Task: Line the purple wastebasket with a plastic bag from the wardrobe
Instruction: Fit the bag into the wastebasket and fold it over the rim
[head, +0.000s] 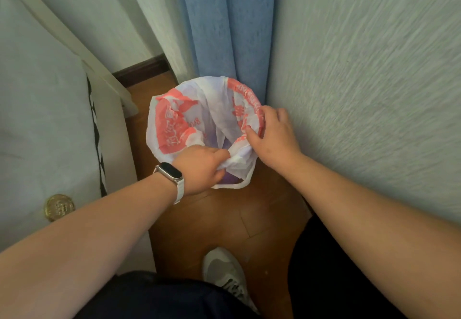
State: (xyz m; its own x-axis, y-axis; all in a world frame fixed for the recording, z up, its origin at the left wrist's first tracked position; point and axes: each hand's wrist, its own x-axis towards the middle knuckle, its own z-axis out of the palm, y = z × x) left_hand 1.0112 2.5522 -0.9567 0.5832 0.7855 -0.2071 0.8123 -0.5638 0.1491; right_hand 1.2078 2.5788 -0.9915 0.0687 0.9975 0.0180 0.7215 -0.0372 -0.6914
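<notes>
A white plastic bag (212,109) with red print is spread open over the purple wastebasket (228,178), which stands on the wooden floor in a corner. Only a sliver of purple shows at the near side and inside the bag. My left hand (202,169), with a white watch on its wrist, grips the bag's near edge at the basket's rim. On the right rim, my right hand (272,136) pinches the bag's edge. A bag handle loop hangs down the near side.
A blue curtain (224,24) hangs right behind the basket. A textured pale wall (361,81) runs along the right. A bed with pale sheets (45,119) and a gold coin-like disc (59,207) lies on the left. My white shoe (224,271) stands on the wooden floor.
</notes>
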